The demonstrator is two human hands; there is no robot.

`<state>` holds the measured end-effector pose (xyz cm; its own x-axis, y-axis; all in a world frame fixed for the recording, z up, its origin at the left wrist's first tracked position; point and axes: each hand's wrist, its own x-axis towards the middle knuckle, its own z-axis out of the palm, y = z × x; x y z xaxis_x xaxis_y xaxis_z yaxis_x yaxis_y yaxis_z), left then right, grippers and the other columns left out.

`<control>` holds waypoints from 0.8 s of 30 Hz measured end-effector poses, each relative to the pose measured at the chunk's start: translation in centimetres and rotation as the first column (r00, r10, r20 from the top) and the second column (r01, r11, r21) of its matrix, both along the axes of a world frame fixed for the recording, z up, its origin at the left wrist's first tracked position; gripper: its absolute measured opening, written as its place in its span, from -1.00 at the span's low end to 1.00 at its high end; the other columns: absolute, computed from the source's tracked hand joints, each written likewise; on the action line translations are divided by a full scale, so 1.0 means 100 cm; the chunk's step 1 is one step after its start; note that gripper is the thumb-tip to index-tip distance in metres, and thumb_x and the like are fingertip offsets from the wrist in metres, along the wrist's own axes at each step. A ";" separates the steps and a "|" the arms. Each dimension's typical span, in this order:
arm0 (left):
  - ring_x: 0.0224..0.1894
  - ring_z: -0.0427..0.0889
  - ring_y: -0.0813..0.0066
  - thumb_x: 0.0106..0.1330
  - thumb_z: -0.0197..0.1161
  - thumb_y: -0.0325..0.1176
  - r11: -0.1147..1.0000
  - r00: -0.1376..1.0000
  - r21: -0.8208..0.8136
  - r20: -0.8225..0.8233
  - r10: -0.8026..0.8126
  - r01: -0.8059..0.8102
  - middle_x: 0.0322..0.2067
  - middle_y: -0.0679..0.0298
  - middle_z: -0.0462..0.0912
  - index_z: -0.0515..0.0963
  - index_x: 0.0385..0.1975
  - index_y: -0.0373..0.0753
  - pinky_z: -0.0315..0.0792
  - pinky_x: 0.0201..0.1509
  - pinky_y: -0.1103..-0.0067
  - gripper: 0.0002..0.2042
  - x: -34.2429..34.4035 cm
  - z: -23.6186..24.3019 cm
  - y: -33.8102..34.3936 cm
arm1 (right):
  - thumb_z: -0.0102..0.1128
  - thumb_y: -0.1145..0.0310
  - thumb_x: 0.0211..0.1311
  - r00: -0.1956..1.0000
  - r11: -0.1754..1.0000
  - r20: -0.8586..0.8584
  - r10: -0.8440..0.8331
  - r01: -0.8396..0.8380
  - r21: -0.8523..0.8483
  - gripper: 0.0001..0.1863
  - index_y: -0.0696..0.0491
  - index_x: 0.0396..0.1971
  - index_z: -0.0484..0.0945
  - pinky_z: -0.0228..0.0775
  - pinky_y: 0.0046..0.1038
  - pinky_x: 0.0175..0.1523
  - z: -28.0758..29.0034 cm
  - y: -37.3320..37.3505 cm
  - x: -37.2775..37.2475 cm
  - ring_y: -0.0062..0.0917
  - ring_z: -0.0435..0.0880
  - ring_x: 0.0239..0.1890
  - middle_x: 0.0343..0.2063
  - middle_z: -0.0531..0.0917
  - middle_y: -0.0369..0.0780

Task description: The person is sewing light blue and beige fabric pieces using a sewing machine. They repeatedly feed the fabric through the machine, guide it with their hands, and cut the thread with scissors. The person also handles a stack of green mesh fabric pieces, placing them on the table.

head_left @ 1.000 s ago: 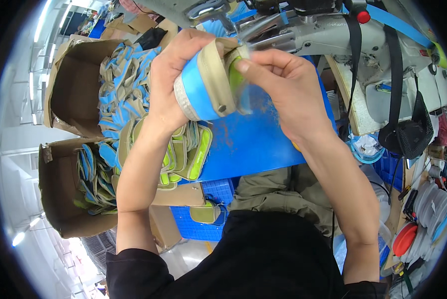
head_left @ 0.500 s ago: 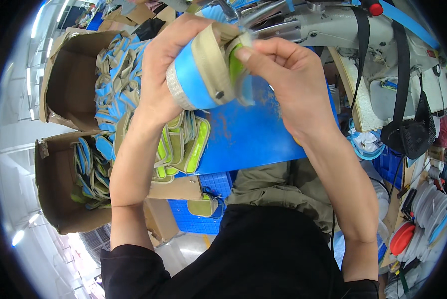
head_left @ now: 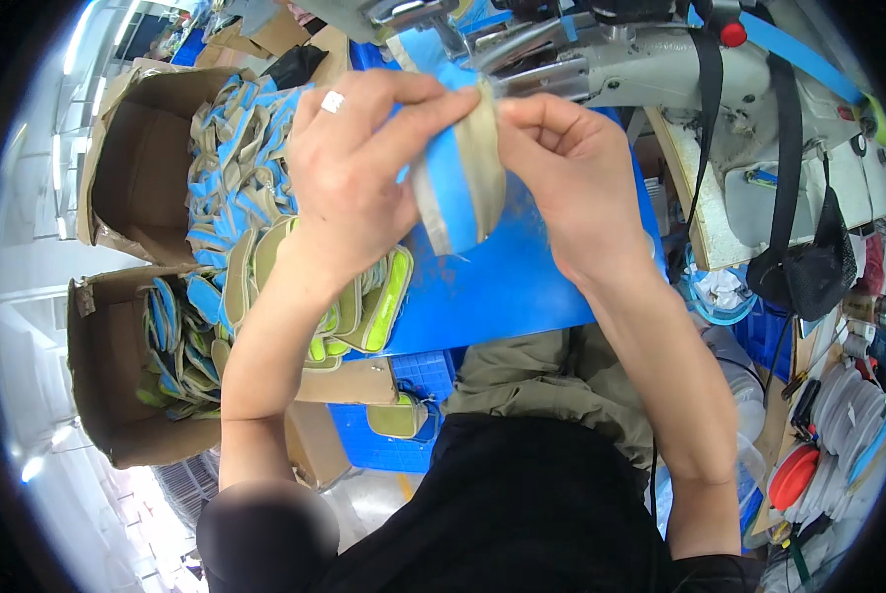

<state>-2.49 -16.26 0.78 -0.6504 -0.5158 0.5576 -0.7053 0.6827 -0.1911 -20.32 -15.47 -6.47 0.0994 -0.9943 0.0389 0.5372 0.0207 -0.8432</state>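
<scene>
1. Two open brown cardboard boxes (head_left: 141, 247) stand beside the table's left edge; the lower one holds flat, rounded blue-and-olive fabric pieces (head_left: 171, 326).
2. Beside the upper box lies a crumpled heap of soft blue-and-beige fabric strips (head_left: 230, 188).
3. At the table's near left corner, rounded olive-and-lime panels (head_left: 392, 296) with stitched pale rims overlap.
4. The left hand (head_left: 354, 163), earlier wrapped around the work, now shows its back, a white patch on one finger; its fingertips pinch the band's upper part.
5. That blue-and-beige striped fabric band (head_left: 453, 188) hangs curved above the blue table (head_left: 502, 296); the lime lining and dark round stud seen half a second ago no longer show.
6. The right hand (head_left: 576, 178) has bent fingers, tips against the band's upper right edge; blur hides whether they grip.
7. At the table's far edge stands a grey metal sewing machine (head_left: 641, 79).
</scene>
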 end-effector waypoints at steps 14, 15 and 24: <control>-0.24 0.64 0.39 -0.04 0.43 -0.33 1.000 0.997 -0.018 -0.069 -0.025 0.024 -0.22 0.36 0.70 0.75 -0.12 -0.12 0.32 -0.21 0.46 -0.61 -0.002 0.001 -0.003 | 0.34 0.51 0.34 1.000 0.999 0.017 0.024 -0.024 0.034 -0.86 0.26 -0.19 0.71 0.46 -0.66 -0.27 0.010 0.004 0.000 -0.75 0.65 -0.38 -0.38 0.76 -0.28; -0.24 0.64 0.38 -0.04 0.43 -0.33 1.000 0.998 -0.021 -0.064 -0.020 0.019 -0.21 0.35 0.70 0.75 -0.12 -0.12 0.32 -0.20 0.46 -0.61 -0.001 0.001 -0.003 | 0.34 0.51 0.34 0.999 0.999 0.029 0.021 -0.023 0.039 -0.86 0.26 -0.18 0.71 0.46 -0.67 -0.26 0.010 0.004 0.001 -0.75 0.65 -0.37 -0.38 0.76 -0.28; -0.22 0.66 0.33 0.00 0.42 -0.31 0.996 0.999 -0.083 -0.042 0.012 -0.015 -0.21 0.34 0.70 0.75 -0.11 -0.12 0.37 -0.11 0.42 -0.63 -0.003 -0.002 -0.007 | 0.37 0.51 0.28 0.999 0.998 0.015 -0.041 0.040 0.045 -0.78 0.27 -0.12 0.72 0.50 -0.65 -0.19 0.012 0.001 0.004 -0.72 0.67 -0.32 -0.33 0.77 -0.25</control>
<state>-2.83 -17.00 0.61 -0.6190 -0.4752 0.6253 -0.7229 0.6561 -0.2169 -19.89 -15.40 -5.27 0.0584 -0.9983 -0.0047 0.5516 0.0362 -0.8333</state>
